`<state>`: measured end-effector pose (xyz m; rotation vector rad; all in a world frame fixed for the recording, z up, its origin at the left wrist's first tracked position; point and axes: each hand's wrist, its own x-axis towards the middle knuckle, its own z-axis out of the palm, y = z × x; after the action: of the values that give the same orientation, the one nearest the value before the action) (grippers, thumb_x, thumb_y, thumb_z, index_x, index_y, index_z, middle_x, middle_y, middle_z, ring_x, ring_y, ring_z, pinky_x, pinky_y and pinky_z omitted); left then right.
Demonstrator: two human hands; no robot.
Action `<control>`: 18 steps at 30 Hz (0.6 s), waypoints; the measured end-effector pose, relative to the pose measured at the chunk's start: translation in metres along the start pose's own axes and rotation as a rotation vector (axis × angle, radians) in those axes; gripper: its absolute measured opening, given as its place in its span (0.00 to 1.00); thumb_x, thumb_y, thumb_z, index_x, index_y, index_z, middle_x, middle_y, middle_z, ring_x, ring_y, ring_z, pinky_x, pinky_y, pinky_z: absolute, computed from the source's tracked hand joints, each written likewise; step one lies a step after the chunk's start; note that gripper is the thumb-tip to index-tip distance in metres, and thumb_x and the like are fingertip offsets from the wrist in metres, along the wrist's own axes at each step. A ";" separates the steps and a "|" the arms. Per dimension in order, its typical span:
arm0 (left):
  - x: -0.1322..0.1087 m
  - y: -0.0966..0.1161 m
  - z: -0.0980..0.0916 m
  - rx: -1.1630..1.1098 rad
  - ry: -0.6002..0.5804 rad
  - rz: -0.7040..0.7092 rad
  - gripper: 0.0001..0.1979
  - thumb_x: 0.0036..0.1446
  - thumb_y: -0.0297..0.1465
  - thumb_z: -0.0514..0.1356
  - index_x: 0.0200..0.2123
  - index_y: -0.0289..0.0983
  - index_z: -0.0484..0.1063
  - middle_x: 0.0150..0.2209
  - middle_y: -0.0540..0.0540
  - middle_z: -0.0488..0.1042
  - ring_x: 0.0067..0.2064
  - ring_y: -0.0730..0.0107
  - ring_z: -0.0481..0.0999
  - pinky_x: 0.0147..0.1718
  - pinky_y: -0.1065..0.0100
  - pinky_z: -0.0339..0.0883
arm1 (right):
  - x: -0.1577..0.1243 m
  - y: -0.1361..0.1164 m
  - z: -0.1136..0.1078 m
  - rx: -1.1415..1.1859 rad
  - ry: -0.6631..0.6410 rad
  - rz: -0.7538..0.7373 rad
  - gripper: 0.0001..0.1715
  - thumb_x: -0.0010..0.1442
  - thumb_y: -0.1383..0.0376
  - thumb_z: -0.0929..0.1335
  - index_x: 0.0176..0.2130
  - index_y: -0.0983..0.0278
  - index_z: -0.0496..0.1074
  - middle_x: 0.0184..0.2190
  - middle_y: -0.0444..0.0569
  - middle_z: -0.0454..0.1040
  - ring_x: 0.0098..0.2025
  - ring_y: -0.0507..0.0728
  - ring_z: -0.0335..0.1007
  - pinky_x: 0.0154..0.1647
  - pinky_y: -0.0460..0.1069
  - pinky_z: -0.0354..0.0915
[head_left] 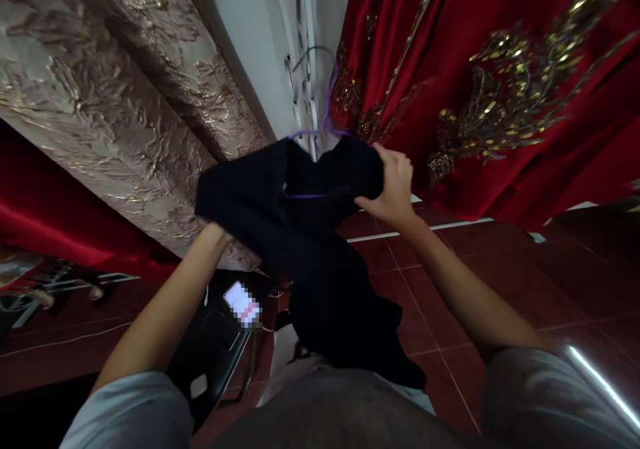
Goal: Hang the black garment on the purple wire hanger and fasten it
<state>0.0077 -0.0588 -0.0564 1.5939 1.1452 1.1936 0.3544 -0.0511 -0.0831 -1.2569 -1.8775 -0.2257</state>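
A dark navy garment [325, 249] with short sleeves hangs in front of me on a thin purple hanger [327, 106]. Part of the hanger's bar shows inside the neck opening. My right hand [396, 181] grips the right sleeve and shoulder, fingers on the far side and thumb below. At the opposite sleeve, my left hand [217, 234] reaches under the cloth; its fingers are hidden by the fabric. The lower part of the garment drapes down toward my body, and its edges are slightly blurred.
Red satin cloth [480, 102] with gold sequins hangs to the right. Beige textured fabric [140, 102] hangs to the left. White metal rods [307, 29] stand behind the hanger. Below left, a lit phone [241, 302] lies on a black chair [215, 349]. The floor [425, 302] is dark red tile.
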 end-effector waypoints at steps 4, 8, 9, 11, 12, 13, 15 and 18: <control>-0.012 -0.029 -0.002 -0.393 -0.150 -0.232 0.47 0.55 0.71 0.46 0.45 0.34 0.77 0.40 0.33 0.80 0.51 0.44 0.81 0.49 0.50 0.78 | 0.031 0.009 -0.023 -0.080 0.054 0.083 0.57 0.50 0.54 0.73 0.71 0.63 0.51 0.63 0.64 0.60 0.63 0.75 0.57 0.60 0.71 0.57; -0.017 -0.034 0.022 -0.461 -0.031 -0.171 0.32 0.54 0.57 0.68 0.50 0.37 0.76 0.53 0.36 0.78 0.62 0.45 0.74 0.61 0.50 0.70 | 0.065 -0.001 -0.042 -0.038 -0.014 -0.029 0.51 0.54 0.57 0.74 0.70 0.60 0.56 0.65 0.62 0.60 0.63 0.72 0.56 0.64 0.68 0.54; -0.019 -0.034 0.029 -0.436 0.055 -0.134 0.28 0.53 0.49 0.72 0.51 0.39 0.76 0.56 0.38 0.77 0.64 0.46 0.71 0.64 0.50 0.67 | 0.069 -0.002 -0.047 -0.032 -0.031 -0.060 0.50 0.54 0.57 0.74 0.70 0.59 0.57 0.64 0.61 0.61 0.63 0.71 0.57 0.64 0.68 0.54; -0.025 -0.034 0.042 -0.408 0.208 -0.092 0.27 0.52 0.40 0.75 0.54 0.40 0.74 0.60 0.40 0.74 0.68 0.47 0.67 0.68 0.51 0.62 | 0.069 -0.002 -0.058 -0.032 -0.059 -0.120 0.49 0.54 0.56 0.75 0.69 0.60 0.59 0.62 0.60 0.64 0.61 0.70 0.60 0.63 0.68 0.56; -0.029 -0.034 0.048 -0.410 0.259 -0.092 0.29 0.52 0.37 0.75 0.55 0.41 0.73 0.61 0.40 0.73 0.68 0.48 0.66 0.69 0.50 0.61 | 0.066 0.000 -0.063 -0.025 -0.067 -0.148 0.49 0.54 0.55 0.74 0.69 0.61 0.60 0.61 0.60 0.65 0.60 0.70 0.61 0.62 0.68 0.58; -0.034 -0.034 0.054 -0.423 0.296 -0.108 0.30 0.52 0.36 0.75 0.56 0.40 0.73 0.62 0.40 0.72 0.68 0.48 0.66 0.69 0.50 0.60 | 0.062 0.001 -0.067 -0.007 -0.071 -0.177 0.47 0.55 0.54 0.74 0.68 0.61 0.61 0.61 0.60 0.66 0.60 0.69 0.62 0.62 0.67 0.59; -0.047 -0.033 0.065 -0.471 0.352 -0.163 0.30 0.53 0.35 0.74 0.57 0.40 0.72 0.61 0.39 0.73 0.68 0.48 0.67 0.69 0.50 0.61 | 0.050 -0.001 -0.073 0.066 -0.059 -0.248 0.45 0.56 0.53 0.73 0.67 0.61 0.62 0.63 0.59 0.65 0.63 0.70 0.61 0.63 0.67 0.58; -0.068 -0.028 0.081 -0.541 0.461 -0.217 0.28 0.53 0.34 0.74 0.56 0.40 0.73 0.60 0.40 0.74 0.68 0.49 0.67 0.69 0.52 0.63 | 0.028 -0.020 -0.064 0.243 0.018 -0.237 0.36 0.56 0.53 0.72 0.62 0.59 0.67 0.63 0.55 0.67 0.67 0.70 0.59 0.65 0.67 0.56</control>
<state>0.0719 -0.1247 -0.1158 0.7909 1.1082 1.6006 0.3690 -0.0772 -0.0167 -0.8677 -1.9709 -0.1286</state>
